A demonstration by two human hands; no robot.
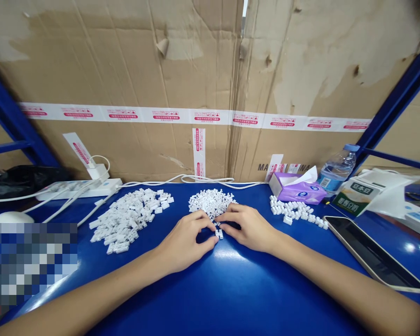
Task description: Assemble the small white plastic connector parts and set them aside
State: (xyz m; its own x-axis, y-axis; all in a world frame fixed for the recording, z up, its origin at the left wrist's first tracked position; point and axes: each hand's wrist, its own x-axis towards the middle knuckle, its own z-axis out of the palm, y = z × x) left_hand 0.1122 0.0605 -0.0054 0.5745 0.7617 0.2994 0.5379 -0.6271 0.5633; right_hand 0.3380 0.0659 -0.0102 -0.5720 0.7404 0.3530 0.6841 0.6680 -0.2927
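Note:
Between my two hands, just above the blue tabletop, is a small white plastic connector block (219,234). My left hand (187,239) pinches it at its left side with thumb and index finger. From the other side my right hand (248,226) comes in, thumb and index finger bent close together at the front of a heap of tiny white plastic parts (212,200). Whatever lies between those right fingertips is too small to make out. To the left spreads a larger pile of white rectangular plastic pieces (129,218). A smaller group of white blocks (296,210) lies to the right.
A phone (374,254) lies at the right, near a purple tissue pack (297,189), a water bottle (338,170) and a green-and-white carton (357,196). At the back left, a power strip (87,188) trails white cables. Cardboard (143,70) walls the table's far edge.

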